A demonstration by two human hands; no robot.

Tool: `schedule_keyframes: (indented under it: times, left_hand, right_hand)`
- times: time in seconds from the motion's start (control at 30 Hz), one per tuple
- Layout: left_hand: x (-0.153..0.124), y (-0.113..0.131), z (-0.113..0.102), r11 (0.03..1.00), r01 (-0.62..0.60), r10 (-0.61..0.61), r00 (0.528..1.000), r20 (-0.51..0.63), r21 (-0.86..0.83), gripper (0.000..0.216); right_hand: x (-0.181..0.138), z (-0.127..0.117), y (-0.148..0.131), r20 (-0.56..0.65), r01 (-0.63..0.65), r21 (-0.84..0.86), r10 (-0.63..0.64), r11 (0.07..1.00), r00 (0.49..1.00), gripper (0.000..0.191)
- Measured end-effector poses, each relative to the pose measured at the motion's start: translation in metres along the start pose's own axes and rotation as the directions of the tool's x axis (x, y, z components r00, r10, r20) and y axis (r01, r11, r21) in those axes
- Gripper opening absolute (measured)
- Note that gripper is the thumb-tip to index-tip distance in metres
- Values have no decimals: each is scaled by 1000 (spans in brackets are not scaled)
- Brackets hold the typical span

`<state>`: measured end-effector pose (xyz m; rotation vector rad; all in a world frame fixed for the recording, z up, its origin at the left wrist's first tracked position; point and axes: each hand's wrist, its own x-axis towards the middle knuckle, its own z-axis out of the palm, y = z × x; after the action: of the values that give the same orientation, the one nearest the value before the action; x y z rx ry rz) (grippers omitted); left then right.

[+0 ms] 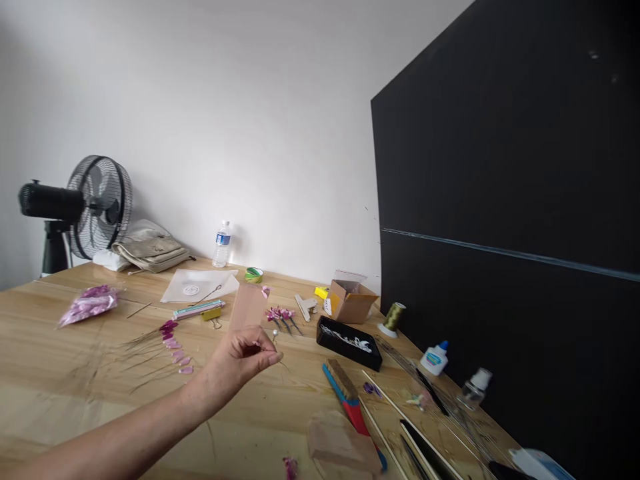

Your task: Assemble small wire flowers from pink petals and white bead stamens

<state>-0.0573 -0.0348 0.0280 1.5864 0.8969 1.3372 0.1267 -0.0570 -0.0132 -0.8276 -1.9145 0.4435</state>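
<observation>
My left hand reaches in from the lower left, thumb and forefinger pinched on a thin wire. A small white pearl bead shows just above the fingertips, seemingly on that wire. My right hand is out of view. Behind the hand lies a pinkish flat strip with a small pink piece at its top corner. Left of the hand, purple-to-pink petals on fine wires are laid out in a row. Several small purple flower sprigs lie beyond the hand.
A black tray with white pieces, a brush, a thread spool, a glue bottle and a cardboard box crowd the right. A petal bag, a fan and a water bottle stand left and back.
</observation>
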Motion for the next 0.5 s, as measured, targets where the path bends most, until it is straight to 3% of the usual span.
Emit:
schedule_keyframes:
  times: [0.07, 0.13, 0.23, 0.4, 0.5]
  left_hand:
    - [0, -2, 1, 999, -22, 22, 1000, 4, 33, 18]
    - [0, -4, 0, 998, -20, 20, 1000, 5, 52, 17]
    - [0, -5, -2, 997, 11, -10, 1000, -4, 76, 17]
    - [0, 1, -2, 990, 116, -113, 993, -46, 79, 20]
    - [-1, 0, -3, 987, 158, -155, 985, -69, 25, 23]
  right_hand:
    - [0, -8, -30, -43, -44, -46, 42, 998, 998, 17]
    - [12, -5, -54, -97, -210, -172, 195, 962, 976, 20]
    - [40, 8, -63, -70, -309, -209, 301, 928, 951, 14]
    - [60, 20, -42, 14, -432, 64, 432, 900, 902, 11]
    - [59, 21, -31, 104, -498, 296, 490, 815, 865, 9]
